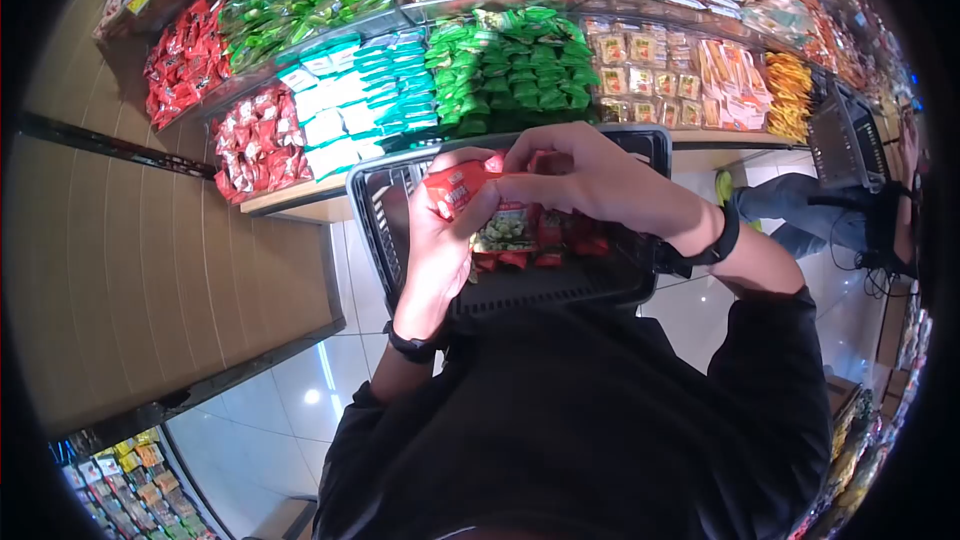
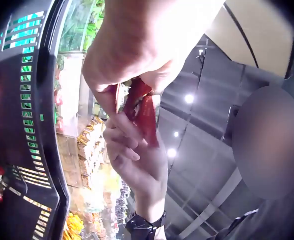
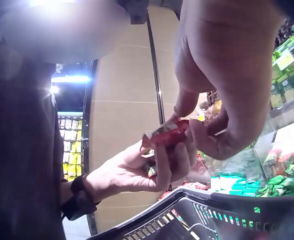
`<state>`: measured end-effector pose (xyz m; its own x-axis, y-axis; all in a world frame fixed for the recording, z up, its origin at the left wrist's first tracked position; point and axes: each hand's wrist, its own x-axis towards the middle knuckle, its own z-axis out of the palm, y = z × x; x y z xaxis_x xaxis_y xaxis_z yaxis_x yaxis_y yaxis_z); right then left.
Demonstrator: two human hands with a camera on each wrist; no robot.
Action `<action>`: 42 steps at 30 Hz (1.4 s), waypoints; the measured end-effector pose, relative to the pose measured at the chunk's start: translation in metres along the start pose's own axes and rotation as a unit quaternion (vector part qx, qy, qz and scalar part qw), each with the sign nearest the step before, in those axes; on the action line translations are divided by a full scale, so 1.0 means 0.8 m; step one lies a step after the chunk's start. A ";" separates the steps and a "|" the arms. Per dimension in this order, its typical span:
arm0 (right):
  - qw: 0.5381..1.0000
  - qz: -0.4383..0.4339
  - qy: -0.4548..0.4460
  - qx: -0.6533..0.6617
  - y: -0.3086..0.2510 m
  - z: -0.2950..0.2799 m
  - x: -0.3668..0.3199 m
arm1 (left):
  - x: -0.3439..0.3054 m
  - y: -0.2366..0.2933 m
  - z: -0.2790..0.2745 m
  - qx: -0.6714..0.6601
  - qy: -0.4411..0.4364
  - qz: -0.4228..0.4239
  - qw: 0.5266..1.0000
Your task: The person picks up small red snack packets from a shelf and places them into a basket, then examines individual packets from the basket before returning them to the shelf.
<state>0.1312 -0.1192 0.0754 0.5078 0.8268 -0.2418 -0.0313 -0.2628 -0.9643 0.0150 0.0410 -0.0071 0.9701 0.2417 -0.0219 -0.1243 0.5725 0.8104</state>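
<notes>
A small red snack packet [image 1: 455,188] is held up over a black shopping basket [image 1: 362,225] in the head view. My left hand [image 1: 437,245] grips it from the left, thumb across its front. From the right, my right hand [image 1: 590,180] pinches its edge between thumb and fingers. The right wrist view shows the red packet [image 3: 171,136] between both hands, the left hand's [image 3: 132,167] fingers curled under it. Below the hands, a red packet with a green food picture [image 1: 505,232] and several other red packets [image 1: 550,240] show, partly hidden.
Display bins with green packets [image 1: 530,70], teal packets [image 1: 395,80] and red packets [image 1: 262,140] line the far side of the basket. A wooden panel [image 1: 170,240] stands at left. To the right, another person's legs [image 1: 790,208] and a second dark basket [image 1: 848,140] are visible.
</notes>
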 end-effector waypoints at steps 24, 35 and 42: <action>0.961 0.130 0.071 -0.233 -0.037 -0.241 0.400 | -0.029 -0.002 -0.118 0.042 0.087 0.008 0.995; 0.959 0.044 0.055 -0.274 -0.012 -0.225 0.417 | -0.019 -0.004 -0.128 -0.006 0.115 -0.040 0.993; 0.933 -0.014 0.078 -0.351 -0.007 -0.222 0.407 | -0.018 -0.006 -0.131 -0.060 0.077 -0.054 0.994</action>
<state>0.4497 0.0630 0.0216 0.6205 0.7704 -0.1465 0.5276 -0.5484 -0.6487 -0.0201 0.1165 -0.0722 0.9368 0.2853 -0.2023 -0.0534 0.6883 0.7235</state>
